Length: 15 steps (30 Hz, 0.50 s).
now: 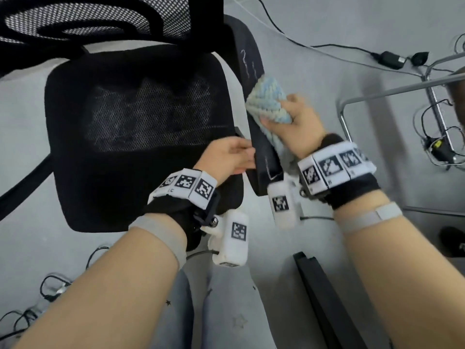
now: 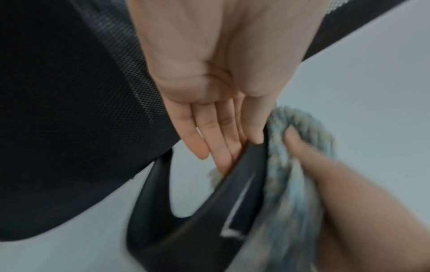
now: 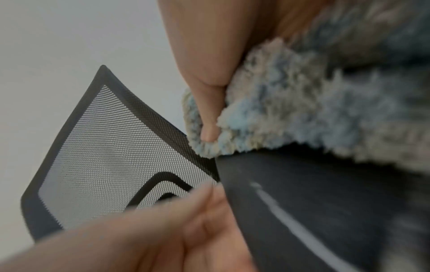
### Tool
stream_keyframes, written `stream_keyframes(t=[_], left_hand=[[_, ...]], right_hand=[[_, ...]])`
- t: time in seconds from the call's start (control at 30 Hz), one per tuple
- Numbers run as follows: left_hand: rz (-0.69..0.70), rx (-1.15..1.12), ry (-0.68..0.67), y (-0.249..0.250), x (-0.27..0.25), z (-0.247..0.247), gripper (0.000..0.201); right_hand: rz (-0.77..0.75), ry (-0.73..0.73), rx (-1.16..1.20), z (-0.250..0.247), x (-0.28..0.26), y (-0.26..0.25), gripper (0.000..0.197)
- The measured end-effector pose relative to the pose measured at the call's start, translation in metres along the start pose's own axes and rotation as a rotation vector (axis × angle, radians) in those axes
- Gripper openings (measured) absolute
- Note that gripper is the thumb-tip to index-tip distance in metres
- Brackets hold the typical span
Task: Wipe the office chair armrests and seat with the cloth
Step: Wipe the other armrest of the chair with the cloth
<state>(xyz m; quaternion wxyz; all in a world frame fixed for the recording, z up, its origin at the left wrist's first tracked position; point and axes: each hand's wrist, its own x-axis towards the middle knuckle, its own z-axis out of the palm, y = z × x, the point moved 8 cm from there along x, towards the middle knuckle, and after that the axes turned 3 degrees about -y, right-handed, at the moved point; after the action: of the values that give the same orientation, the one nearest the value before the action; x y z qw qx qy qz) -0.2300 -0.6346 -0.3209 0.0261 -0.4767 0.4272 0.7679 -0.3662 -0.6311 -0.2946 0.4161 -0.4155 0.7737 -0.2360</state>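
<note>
The office chair [image 1: 136, 137] stands below me, its mesh seat [image 1: 148, 117] to my left and the armrest [image 1: 254, 102] running lengthwise away from me along the seat's right edge. My right hand [image 1: 299, 124] is the nearer one to the work: it clutches the bunched cloth [image 1: 269, 102] against the pad's middle, with bare pad beyond toward the backrest. My left hand [image 1: 231, 157], fingers straight, steadies the armrest's near end, touching its inner edge. Open floor [image 1: 314, 96] lies to the right.
</note>
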Motion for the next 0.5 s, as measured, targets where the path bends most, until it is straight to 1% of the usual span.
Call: stream_keyframes(t=[0.07, 0.13, 0.23, 0.33, 0.4, 0.5], left_hand=[[0.029, -0.024, 0.046, 0.01, 0.009, -0.002, 0.017], [0.027, 0.02, 0.092, 0.013, 0.014, -0.004, 0.019], [-0.007, 0.108, 0.112, 0.009, 0.015, -0.006, 0.017], [-0.021, 0.175, 0.092, 0.013, 0.014, -0.007, 0.006], [-0.03, 0.225, 0.088, 0.017, 0.017, -0.008, 0.017], [-0.049, 0.232, 0.068, 0.018, 0.021, -0.007, 0.019]], right_hand=[[-0.006, -0.044, 0.031, 0.004, -0.022, 0.01, 0.029], [-0.009, -0.053, 0.025, 0.006, -0.027, 0.012, 0.03], [-0.023, -0.07, -0.009, 0.009, -0.001, 0.0, 0.033], [-0.016, -0.074, -0.017, 0.003, 0.035, -0.018, 0.035], [-0.011, -0.032, -0.014, -0.004, 0.05, -0.026, 0.032], [0.024, 0.021, -0.043, -0.006, 0.046, -0.025, 0.029]])
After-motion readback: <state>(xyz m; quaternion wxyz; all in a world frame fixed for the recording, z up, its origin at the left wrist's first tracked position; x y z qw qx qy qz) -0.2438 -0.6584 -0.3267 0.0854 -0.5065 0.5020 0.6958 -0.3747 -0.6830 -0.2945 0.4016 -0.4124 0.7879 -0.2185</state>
